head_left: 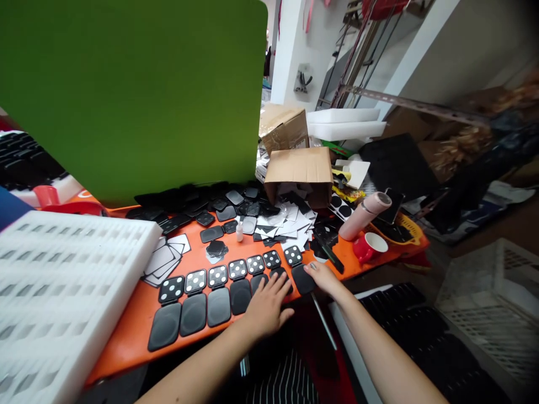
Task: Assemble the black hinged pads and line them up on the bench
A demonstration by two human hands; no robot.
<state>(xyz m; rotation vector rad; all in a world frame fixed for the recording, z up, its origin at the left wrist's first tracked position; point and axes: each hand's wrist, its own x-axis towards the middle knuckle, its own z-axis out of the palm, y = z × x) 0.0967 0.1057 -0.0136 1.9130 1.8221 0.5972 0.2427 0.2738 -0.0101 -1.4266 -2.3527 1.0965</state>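
Note:
A row of hinged black compact cases lies opened out along the front of the orange table (126, 342). Each has a small half with white dots and a plain dark half. My left hand (267, 306) rests palm down with fingers spread over the plain halves of the compacts right of the middle, hiding parts of them. At the right end of the row, my right hand (323, 276) has its fingers closed at the edge of the last compact case (303, 279); its thumb side is partly hidden. That compact stands slightly apart from the others.
A white foam tray (138, 241) with slots stands at left, near white cards (164, 261). Behind the row are a small bottle (240, 231), black pieces and white sheets (290, 221). A pink flask (364, 216), red mug (370, 247) and cardboard box (298, 163) stand right.

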